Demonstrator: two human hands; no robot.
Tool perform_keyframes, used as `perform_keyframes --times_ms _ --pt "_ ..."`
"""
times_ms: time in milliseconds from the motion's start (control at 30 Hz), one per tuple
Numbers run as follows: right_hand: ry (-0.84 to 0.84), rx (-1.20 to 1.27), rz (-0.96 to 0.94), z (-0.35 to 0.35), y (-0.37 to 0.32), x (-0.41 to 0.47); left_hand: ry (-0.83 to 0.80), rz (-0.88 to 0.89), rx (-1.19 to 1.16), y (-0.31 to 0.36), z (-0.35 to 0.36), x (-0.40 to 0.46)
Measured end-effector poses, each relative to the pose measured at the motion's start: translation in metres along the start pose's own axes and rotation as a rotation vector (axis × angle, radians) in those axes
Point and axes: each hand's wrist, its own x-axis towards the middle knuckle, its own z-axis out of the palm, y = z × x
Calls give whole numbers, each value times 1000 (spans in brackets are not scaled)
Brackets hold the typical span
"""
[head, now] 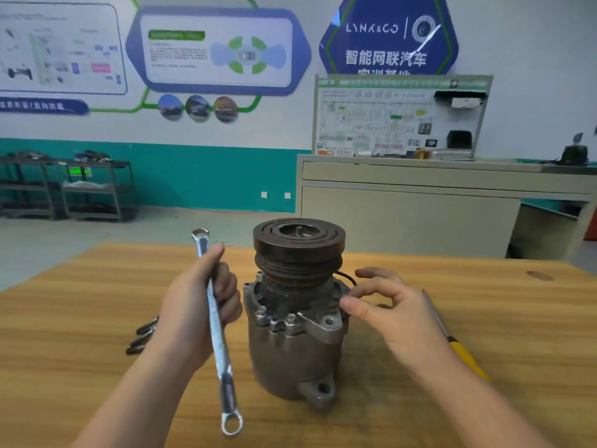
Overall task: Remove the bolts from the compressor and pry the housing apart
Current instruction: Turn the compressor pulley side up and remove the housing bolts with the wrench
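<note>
Compressor (297,321) is standing upright on its end, approx. mid-table: grey-brown cast metal body, dark rust-toned grooved pulley (298,247) sitting on top w/ a short shaft poking from its recessed centre. Two bolts (275,315) are still sticking up, heads showing, on the front flange below the pulley. Empty mounting ear is jutting out at bottom front. Three removed bolts (143,334) are lying side by side on the table, well left of the body.

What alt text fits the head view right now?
A grey metal compressor with a dark pulley stands upright on a wooden table. The left hand grips a long silver ring spanner; the right hand touches the compressor's housing.
</note>
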Motion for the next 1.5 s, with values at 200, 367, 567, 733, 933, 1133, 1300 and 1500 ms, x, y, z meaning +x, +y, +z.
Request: perform_keyframes --times_ms 200,367,567,733,933,1133,1300,1500 --pt "-86 -27 -93 4 2 -3 61 -23 174 -13 5 0" --pt "-34 68 -73 5 4 1 137 -23 135 -14 5 2" --pt "5 59 -76 4 6 3 239 -37 -172 -17 4 4" --pt "-64 62 -95 -2 7 4 293 -74 -224 -19 4 5" --pt "-11 -6 -120 2 4 2 303 -82 -253 -21 3 6" --pt "-38 -107 -145 0 1 0 291 -78 -233 -20 5 4" --pt "-99 -120 -151 -2 3 1 309 -62 -225 -21 5 5" --pt "-11 -82 -147 1 1 1 304 -54 -197 -21 5 5"
